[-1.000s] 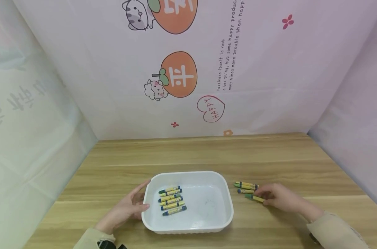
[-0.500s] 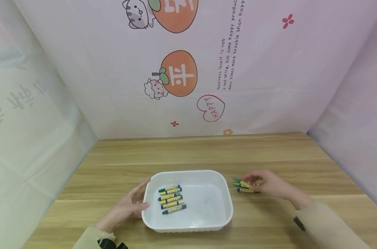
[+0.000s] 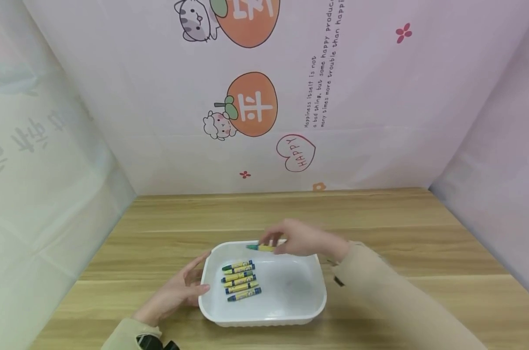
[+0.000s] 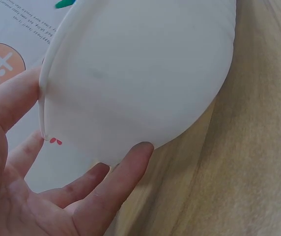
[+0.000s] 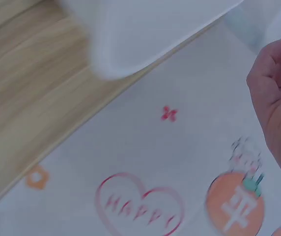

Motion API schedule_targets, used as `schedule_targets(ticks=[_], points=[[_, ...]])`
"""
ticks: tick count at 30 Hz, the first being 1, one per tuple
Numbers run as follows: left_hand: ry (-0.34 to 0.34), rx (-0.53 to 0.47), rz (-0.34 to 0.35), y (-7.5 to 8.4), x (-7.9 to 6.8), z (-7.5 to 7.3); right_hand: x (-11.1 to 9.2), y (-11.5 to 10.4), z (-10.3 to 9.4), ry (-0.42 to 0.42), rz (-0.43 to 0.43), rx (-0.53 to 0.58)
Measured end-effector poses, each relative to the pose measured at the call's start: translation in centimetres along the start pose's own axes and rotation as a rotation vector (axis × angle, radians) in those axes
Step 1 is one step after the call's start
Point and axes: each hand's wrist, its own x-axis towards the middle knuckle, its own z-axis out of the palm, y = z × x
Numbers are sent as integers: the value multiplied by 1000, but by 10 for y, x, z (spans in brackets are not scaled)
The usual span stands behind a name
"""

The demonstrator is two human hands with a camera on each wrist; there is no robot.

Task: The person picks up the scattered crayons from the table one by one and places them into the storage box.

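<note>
Dial: tray centre, 12 toward the printed white cloth backdrop (image 3: 356, 155), 6 toward the person.
Tray: shallow white rectangular tray with rounded corners, apparently plastic (image 3: 288, 296), on a wood-grain table (image 3: 378, 214).
Left hand (image 3: 177, 294): at 9 o'clock, fingers spread against the tray's end, touching rim and outer wall; not pinching anything.
Right hand (image 3: 299, 238): over the rim between 12 and 1, beige sleeve (image 3: 395, 291) reaching in from 4. Fingertips pinch one crayon.
Held crayon: green-tipped stick in a yellow wrapper (image 3: 261, 248), at 12 against the view of the far wall, tip toward 9. Whether it touches the wall, cannot tell.
Row: six yellow-wrapped crayons with mixed tips (image 3: 237, 277), inside the tray, spanning 10 to 8; roughly parallel, the one nearest the person slightly apart.
Placing, my judgement: clear the far rim, bring the crayon level beside the row's 10 o'clock end, match its slant, release low to limit rolling.
Steadying, my judgement: light pressure at 9 suffices; pushing hard could slide the tray and disturb the row.
</note>
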Motion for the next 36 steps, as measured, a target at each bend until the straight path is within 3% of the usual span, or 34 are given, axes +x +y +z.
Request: schedule_targets(ticks=[4, 9, 20, 27, 36], points=[[-6, 11, 3, 0, 1, 0, 28, -24, 17, -96, -11, -16], [-17, 3, 1, 1, 2, 0, 50, -29, 41, -231, -9, -39], [-15, 28, 33, 2, 0, -1, 56, -17, 69, -396, 111, -12], [-17, 19, 28, 1, 0, -1, 55, -10, 78, -392, 128, 25], [-15, 4, 8, 0, -1, -1, 53, -9, 75, -363, 112, 61]])
